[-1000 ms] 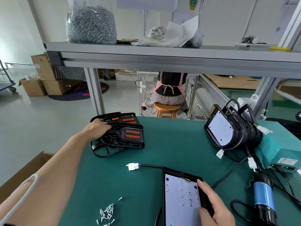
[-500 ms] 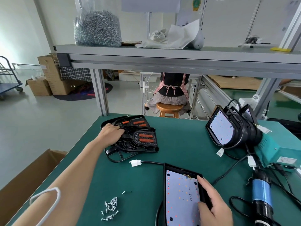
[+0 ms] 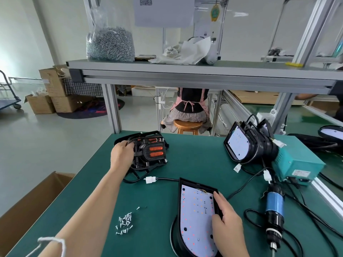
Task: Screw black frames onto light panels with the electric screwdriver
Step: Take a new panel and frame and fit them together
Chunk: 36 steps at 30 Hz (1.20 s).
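Note:
A stack of black frames (image 3: 151, 153) with orange inserts lies at the far left of the green table. My left hand (image 3: 121, 154) grips the left edge of the top frame, fingers curled over it. A white light panel (image 3: 196, 217) in a black housing lies near the front, its cable and white plug trailing left. My right hand (image 3: 225, 217) holds the panel's right edge, thumb lying on the white face. The electric screwdriver (image 3: 274, 212), blue and black, lies on the table to the right, untouched. A small pile of loose screws (image 3: 125, 222) sits front left.
Finished light panels (image 3: 246, 145) lean against a teal power box (image 3: 297, 164) at the right, with cables spread around them. An open cardboard box (image 3: 27, 204) stands beside the table's left edge. An overhead shelf (image 3: 185, 71) carries a bag of screws. A person sits on a stool beyond the table.
The view has shifted so everything sits further right and closer. My left hand stays on the black frames, curling further over the top one's edge. My right hand stays on the panel.

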Tool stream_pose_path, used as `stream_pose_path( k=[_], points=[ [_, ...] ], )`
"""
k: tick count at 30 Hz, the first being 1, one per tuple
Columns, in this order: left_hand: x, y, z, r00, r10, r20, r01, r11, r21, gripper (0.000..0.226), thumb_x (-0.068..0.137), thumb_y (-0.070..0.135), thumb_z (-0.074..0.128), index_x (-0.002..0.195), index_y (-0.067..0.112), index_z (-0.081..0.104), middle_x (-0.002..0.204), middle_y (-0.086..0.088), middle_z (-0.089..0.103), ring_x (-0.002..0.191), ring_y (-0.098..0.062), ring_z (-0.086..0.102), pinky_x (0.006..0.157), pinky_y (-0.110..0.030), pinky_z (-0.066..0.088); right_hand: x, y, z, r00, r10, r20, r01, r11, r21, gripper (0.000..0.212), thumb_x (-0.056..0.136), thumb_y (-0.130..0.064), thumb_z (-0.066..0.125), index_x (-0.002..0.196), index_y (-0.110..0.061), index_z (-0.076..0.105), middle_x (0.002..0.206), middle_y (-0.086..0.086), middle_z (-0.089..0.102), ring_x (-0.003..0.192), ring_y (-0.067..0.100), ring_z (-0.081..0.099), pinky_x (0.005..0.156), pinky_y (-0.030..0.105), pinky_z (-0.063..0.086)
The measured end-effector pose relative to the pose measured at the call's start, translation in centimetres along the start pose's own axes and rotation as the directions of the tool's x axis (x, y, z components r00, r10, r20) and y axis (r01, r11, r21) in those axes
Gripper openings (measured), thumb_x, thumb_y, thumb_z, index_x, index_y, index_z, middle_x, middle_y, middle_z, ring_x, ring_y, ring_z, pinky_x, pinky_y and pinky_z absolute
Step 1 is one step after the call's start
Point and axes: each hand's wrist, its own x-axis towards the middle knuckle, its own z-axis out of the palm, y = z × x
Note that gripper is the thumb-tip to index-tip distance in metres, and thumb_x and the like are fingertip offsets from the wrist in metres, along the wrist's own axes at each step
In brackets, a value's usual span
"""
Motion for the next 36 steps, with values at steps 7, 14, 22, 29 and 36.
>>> stream_pose_path(
  k=[7, 14, 22, 29, 36],
  points=[
    [-4.2, 0.4, -0.8, 0.976, -0.215, 0.029, 0.195, 0.81, -0.552, 0.016, 0.094, 0.012, 0.045, 0.079, 0.015, 0.051, 0.073, -0.007, 0.055, 0.053, -0.023, 0.052, 0.055, -0.03, 0.042, -1.4, -0.6, -0.9, 0.997, 0.031, 0.07, -0.026, 0.997, -0.07, 0.067, 0.091, 0.017, 0.037, 0.152, -0.009, 0.044, 0.161, -0.003, 0.036, 0.15, 0.009, 0.029, 0.119, 0.016, 0.016],
    [-12.4, 1.9, 0.7, 0.894, -0.237, 0.379, 0.443, 0.353, -0.824, 0.01, 0.103, 0.003, 0.05, 0.095, 0.004, 0.057, 0.097, -0.01, 0.067, 0.086, -0.024, 0.067, 0.055, -0.026, 0.06, -3.6, -0.5, -1.6, 0.998, 0.035, 0.059, -0.031, 0.997, -0.066, 0.054, 0.101, 0.006, 0.044, 0.153, -0.009, 0.043, 0.162, -0.002, 0.035, 0.149, 0.009, 0.03, 0.115, 0.01, 0.015],
    [-22.1, 2.4, 2.4, 0.861, -0.098, 0.499, 0.476, 0.502, -0.723, 0.006, 0.099, 0.001, 0.053, 0.093, 0.0, 0.054, 0.076, -0.009, 0.068, 0.073, -0.025, 0.071, 0.063, -0.03, 0.061, -2.7, -3.3, -3.2, 0.997, -0.008, -0.075, 0.016, 0.995, 0.095, 0.046, 0.101, -0.036, 0.058, 0.146, -0.024, 0.053, 0.128, -0.016, 0.062, 0.109, -0.017, 0.054, 0.093, 0.011, 0.039],
    [-25.1, 3.3, 0.9, 0.85, 0.079, 0.521, 0.325, 0.7, -0.636, 0.012, 0.098, 0.001, 0.057, 0.109, 0.0, 0.058, 0.104, -0.026, 0.07, 0.096, -0.038, 0.07, 0.089, -0.047, 0.056, -1.1, -5.2, -3.5, 0.996, -0.009, -0.09, 0.018, 0.995, 0.1, 0.045, 0.099, -0.037, 0.062, 0.142, -0.022, 0.057, 0.086, -0.012, 0.066, 0.084, -0.006, 0.063, 0.079, 0.022, 0.05],
    [-24.8, 2.4, -0.4, 0.943, 0.201, 0.266, -0.12, 0.949, -0.29, 0.035, 0.077, 0.065, 0.054, 0.087, 0.034, 0.066, 0.089, 0.012, 0.068, 0.097, -0.013, 0.061, 0.085, -0.035, 0.049, -1.8, -4.2, -3.8, 0.994, -0.103, -0.036, 0.099, 0.989, -0.11, 0.027, 0.097, -0.014, 0.061, 0.121, -0.021, 0.071, 0.061, -0.01, 0.065, 0.055, 0.003, 0.056, 0.055, 0.017, 0.042]
  ],
)
